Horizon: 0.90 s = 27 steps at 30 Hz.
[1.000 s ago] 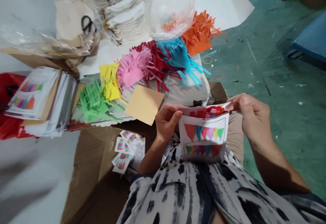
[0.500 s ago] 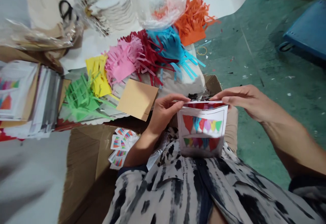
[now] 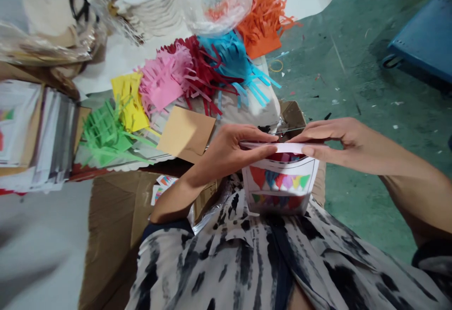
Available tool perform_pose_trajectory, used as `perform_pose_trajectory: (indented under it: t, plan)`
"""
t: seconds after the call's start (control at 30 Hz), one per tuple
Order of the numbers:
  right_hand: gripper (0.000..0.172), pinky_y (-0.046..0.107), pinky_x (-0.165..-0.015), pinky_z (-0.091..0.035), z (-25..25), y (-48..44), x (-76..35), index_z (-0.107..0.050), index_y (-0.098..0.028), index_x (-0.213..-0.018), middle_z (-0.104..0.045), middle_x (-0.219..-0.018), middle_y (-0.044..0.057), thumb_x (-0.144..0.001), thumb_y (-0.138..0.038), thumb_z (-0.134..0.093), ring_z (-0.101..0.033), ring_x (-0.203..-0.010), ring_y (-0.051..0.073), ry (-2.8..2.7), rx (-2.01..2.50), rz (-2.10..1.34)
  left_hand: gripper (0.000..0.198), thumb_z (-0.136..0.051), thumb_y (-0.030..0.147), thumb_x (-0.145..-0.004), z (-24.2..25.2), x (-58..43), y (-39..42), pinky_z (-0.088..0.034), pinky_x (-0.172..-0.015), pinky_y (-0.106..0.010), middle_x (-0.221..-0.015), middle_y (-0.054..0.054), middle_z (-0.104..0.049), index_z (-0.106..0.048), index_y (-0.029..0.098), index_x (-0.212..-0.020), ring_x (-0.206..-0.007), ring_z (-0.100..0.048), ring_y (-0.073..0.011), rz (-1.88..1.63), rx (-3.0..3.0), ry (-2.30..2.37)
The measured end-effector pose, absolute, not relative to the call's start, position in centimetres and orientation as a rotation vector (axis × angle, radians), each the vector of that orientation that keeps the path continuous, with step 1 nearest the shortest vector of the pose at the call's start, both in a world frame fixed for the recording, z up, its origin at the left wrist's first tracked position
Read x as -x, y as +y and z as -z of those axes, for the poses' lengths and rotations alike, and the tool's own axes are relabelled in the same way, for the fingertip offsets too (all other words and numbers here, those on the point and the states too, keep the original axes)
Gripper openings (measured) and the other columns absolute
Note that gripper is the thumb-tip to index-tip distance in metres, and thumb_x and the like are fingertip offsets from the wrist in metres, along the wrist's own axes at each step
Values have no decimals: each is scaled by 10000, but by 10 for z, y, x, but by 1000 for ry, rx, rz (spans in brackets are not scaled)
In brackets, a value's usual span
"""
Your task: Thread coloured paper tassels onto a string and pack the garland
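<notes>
A clear plastic bag point(image 3: 280, 197) holding a white card printed with colourful tassel bunting rests upright against my lap. Its top edge, a whitish flap, lies across between my two hands. My left hand point(image 3: 243, 145) pinches that edge with thumb and fingers near the middle. My right hand point(image 3: 328, 138) pinches it from the right, the two thumbs a short way apart. Red material shows inside the bag just under the flap. A tan square card point(image 3: 186, 133) lies on the table left of my left hand.
Fringed paper bundles in green point(image 3: 106, 133), yellow point(image 3: 130, 100), pink point(image 3: 165, 77), dark red, blue point(image 3: 229, 56) and orange point(image 3: 264, 27) line the table. Stacked packets point(image 3: 52, 136) stand at left. A cardboard box point(image 3: 113, 225) is below; a blue case point(image 3: 423, 42) sits right.
My left hand has slid right along the bag's top, closer to my right hand. The flap now tips toward me, showing as a pale band. The view has shifted slightly.
</notes>
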State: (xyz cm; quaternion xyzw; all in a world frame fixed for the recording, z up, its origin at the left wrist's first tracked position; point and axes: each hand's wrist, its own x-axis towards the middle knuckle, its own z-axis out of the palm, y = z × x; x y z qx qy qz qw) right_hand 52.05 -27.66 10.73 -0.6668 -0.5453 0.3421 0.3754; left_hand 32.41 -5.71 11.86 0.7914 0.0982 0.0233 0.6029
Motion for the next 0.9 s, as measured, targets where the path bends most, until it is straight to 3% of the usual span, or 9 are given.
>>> perform_pose_trajectory:
  t: [0.1, 0.33, 0.47, 0.67, 0.8, 0.9]
  plan:
    - [297, 224, -703, -509, -111, -278, -522, -846, -291, -1264, -824, -1095, 23, -1047, -463, -739, -738, -879, 123, -1522, 1674, -881, 255, -894, 366, -908, -120, -327, -57, -625, -752, -236, -1063, -83, -878, -898, 221, -1118, -913, -820, -191, -60, -1880, 138]
    - [180, 241, -646, -470, -122, -280, -513, -833, -247, -1067, -789, -936, -5, -1021, -409, -768, -679, -752, 104, -1552, 1690, -759, 204, -873, 323, -930, -123, -325, -56, -594, -698, -231, -1050, -81, -864, -895, 246, -1118, -850, -798, -166, -38, -1968, 35]
    - [154, 250, -613, -459, -121, -282, -506, -830, -256, -1053, -772, -882, -17, -1003, -396, -791, -647, -703, 104, -1496, 1744, -743, 212, -877, 296, -916, -121, -325, -59, -590, -712, -242, -1036, -71, -855, -891, 260, -1125, -870, -795, -179, -9, -2058, -31]
    - [58, 306, -665, -504, -104, -291, -495, -794, -283, -1064, -816, -937, -30, -1024, -314, -769, -724, -756, 138, -1514, 1753, -463, 259, -815, 363, -992, -111, -315, -64, -612, -783, -240, -1082, -82, -849, -859, 238, -1215, -927, -807, -168, -155, -2155, -61]
    - [186, 306, -701, -575, -107, -295, -495, -809, -334, -1204, -836, -1054, -16, -1024, -296, -782, -788, -901, 169, -1553, 1746, -245, 356, -868, 406, -945, -112, -309, -68, -638, -843, -253, -1109, -81, -840, -837, 241, -1259, -942, -801, -163, -369, -2248, -77]
    - [390, 340, -766, -604, -117, -299, -495, -795, -374, -1362, -834, -1123, 4, -996, -239, -807, -794, -936, 189, -1570, 1744, -115, 319, -857, 351, -958, -116, -308, -72, -647, -855, -255, -1099, -72, -838, -835, 261, -1263, -953, -794, -159, -518, -2313, -48]
